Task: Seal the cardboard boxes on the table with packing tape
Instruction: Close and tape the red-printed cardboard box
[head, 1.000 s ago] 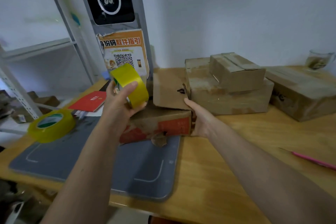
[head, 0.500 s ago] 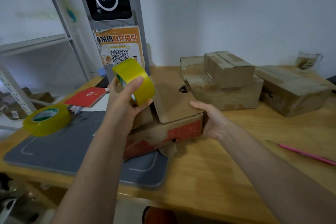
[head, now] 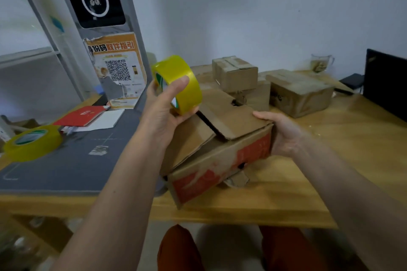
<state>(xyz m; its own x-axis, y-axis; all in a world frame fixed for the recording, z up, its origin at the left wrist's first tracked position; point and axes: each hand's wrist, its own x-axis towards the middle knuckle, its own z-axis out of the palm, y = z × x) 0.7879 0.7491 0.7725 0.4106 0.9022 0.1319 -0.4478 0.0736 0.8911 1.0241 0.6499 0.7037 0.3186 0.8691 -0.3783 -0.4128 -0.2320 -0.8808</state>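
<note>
Sealing not yet begun on the red-printed box (head: 220, 152): its top flaps lie loosely overlapped, a gap between them, no tape across. The left hand (head: 163, 114) grips the yellow tape roll (head: 177, 84) above the flaps; the right hand (head: 282, 132) clasps the box's far end. Other boxes (head: 299, 92) wait behind on the bench (head: 308, 182). Compared with a second ago, the box sits nearer the front edge, off the grey mat (head: 66, 160).
</note>
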